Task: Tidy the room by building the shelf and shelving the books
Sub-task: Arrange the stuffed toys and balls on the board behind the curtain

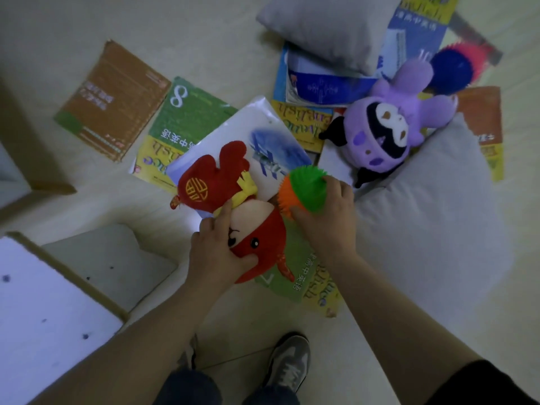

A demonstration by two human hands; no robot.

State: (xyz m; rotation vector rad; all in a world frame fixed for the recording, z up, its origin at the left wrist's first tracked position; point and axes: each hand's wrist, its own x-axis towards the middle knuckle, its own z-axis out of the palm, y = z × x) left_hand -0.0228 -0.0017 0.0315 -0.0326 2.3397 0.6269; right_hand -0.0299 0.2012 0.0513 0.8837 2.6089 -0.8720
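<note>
Several books lie scattered on the pale floor: a brown one [112,102] at the left, a green one marked 8 [187,112], a white one with a blue picture [263,141], and a green and yellow one [304,282] under my hands. My left hand [216,249] grips the head of a red plush doll [233,211] lying on the books. My right hand [327,217] holds a green and orange spiky ball [304,188]. White shelf boards with dowel holes [43,314] lie at the lower left.
A purple plush [391,124] rests on books at the right beside a blue and red spiky ball [455,68]. Grey cushions lie at the top [330,27] and right [432,211]. A cardboard box [26,159] stands at the left. My shoe [289,363] is below.
</note>
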